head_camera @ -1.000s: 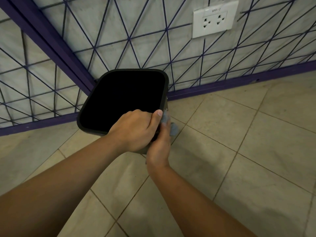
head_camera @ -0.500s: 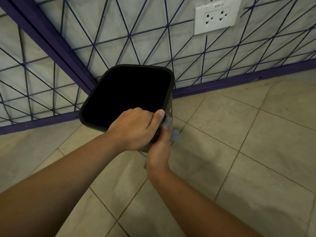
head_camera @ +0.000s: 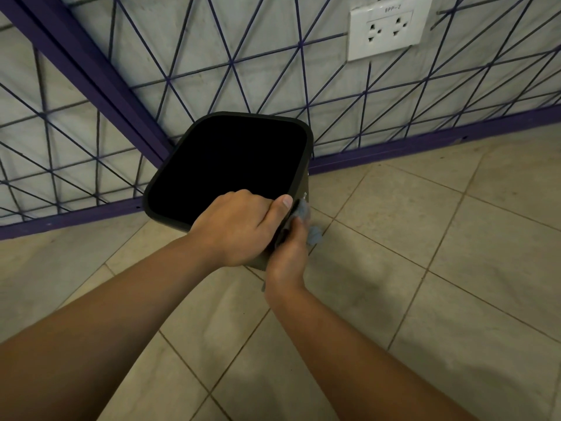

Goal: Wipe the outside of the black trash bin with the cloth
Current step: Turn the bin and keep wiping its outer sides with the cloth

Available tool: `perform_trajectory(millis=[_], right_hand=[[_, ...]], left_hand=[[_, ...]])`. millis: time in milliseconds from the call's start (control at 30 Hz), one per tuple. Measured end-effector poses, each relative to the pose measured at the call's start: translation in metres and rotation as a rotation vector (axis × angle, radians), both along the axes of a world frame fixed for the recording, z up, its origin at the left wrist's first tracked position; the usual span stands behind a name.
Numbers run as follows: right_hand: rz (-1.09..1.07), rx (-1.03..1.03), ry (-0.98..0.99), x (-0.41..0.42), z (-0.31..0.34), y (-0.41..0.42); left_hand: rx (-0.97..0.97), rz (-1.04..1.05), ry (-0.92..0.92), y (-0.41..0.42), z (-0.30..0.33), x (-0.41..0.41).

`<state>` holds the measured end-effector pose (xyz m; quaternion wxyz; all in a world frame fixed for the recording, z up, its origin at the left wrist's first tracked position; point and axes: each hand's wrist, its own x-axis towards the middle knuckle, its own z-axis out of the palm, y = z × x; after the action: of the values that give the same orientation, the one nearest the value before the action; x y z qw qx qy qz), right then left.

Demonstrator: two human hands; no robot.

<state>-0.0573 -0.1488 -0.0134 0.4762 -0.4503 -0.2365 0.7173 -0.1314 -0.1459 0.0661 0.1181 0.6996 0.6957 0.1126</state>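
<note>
Cloth (head_camera: pixel 303 212) seemingly higher — bin (head_camera: pixel 304 165) too.

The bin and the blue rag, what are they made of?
The black trash bin looks like matte plastic: one smooth moulded shape with a rounded rim. The cloth seems soft woven fabric, since it bunches and folds against the bin's side.

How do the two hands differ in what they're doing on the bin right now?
The left hand grips the near rim of the black trash bin, fingers curled over the edge; the right hand holds the blue-grey cloth against the bin's outer side. The left hand sits on top at the rim, while the right hand is lower, beside the wall. Both touch the bin at its near right corner.
</note>
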Motion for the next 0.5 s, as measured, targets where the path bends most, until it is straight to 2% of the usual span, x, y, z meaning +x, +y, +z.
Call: perform_trajectory(millis=[133,267,433,500], right_hand=[[0.069,-0.028,-0.037,-0.007,0.007,-0.012],[0.001,-0.005,-0.027,-0.005,0.001,-0.001],[0.084,-0.026,-0.053,-0.007,0.008,-0.001],[0.031,0.015,-0.045,-0.007,0.007,0.004]], left_hand=[[-0.014,-0.023,-0.023,0.0,0.0,-0.002],[0.005,-0.033,-0.028,0.0,0.0,-0.002],[0.0,-0.046,-0.043,0.0,-0.001,-0.006],[-0.007,-0.056,-0.051,0.002,-0.001,-0.007]])
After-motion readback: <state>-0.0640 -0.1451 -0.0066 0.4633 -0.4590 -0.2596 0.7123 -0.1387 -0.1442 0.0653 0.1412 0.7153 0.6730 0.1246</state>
